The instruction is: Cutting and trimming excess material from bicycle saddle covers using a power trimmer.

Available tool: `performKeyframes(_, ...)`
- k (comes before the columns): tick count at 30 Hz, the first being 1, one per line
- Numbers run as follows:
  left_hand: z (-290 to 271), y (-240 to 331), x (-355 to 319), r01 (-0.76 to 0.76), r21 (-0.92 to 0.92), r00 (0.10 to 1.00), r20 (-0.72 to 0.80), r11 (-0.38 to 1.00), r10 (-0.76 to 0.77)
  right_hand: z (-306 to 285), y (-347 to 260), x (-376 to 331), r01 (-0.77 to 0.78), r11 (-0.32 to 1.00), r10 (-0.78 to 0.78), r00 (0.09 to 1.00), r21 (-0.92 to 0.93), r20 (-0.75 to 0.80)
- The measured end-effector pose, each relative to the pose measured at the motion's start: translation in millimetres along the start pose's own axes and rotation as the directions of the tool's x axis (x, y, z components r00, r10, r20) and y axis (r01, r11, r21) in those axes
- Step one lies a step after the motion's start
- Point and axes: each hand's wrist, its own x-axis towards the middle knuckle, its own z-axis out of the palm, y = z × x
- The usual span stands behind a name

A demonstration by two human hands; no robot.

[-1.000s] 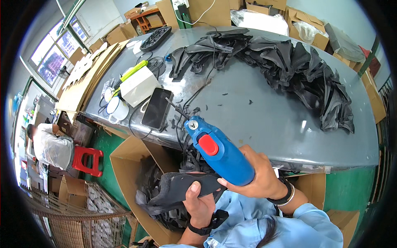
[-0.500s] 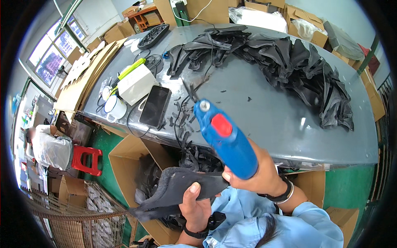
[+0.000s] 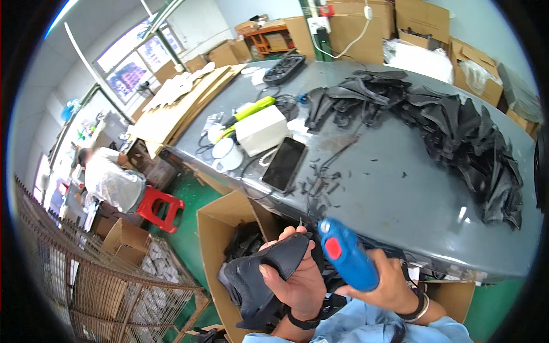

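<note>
My left hand [image 3: 306, 283] is closed around a curved black moulded piece [image 3: 254, 283], thumb on its near face and fingers behind it. In my right hand [image 3: 393, 280] is a blue handheld power tool [image 3: 353, 260] with a red button, its head pointing up and left, close to the black piece. Whether the tool touches the piece I cannot tell. Both hands are at the table's near edge, in front of an open cardboard box [image 3: 214, 228] with black pieces inside. Small black scraps [image 3: 326, 183] lie on the grey table [image 3: 389, 200].
A long heap of black moulded pieces [image 3: 457, 137] curves along the table's far and right side. At the left lie a phone [image 3: 284, 164], a white box [image 3: 262, 131], a mug [image 3: 227, 154] and cables. A wire cage [image 3: 108, 286] stands left; beyond it a person [image 3: 114, 177] sits on a red stool [image 3: 162, 208].
The view has swung, shifting the table rightward. My left hand has tilted the black piece up, fingers now behind it. The power tool has come down, apart from the piece's lower edge.
</note>
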Motion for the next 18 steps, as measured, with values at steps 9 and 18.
performKeyframes(9, -1.7, 7.1, 9.5, -0.162, 0.103, 0.974, -0.145, 0.981, 0.176, 13.5, -9.1, -12.5, 0.06, 0.991, -0.041, 0.988, -0.119, 0.15)
performKeyframes(18, -18.5, 8.1, 6.2, -0.15, 0.269, 0.986, -0.033, 0.951, 0.165, 7.4, -13.4, -11.6, 0.056, 0.985, -0.033, 0.99, -0.166, 0.14)
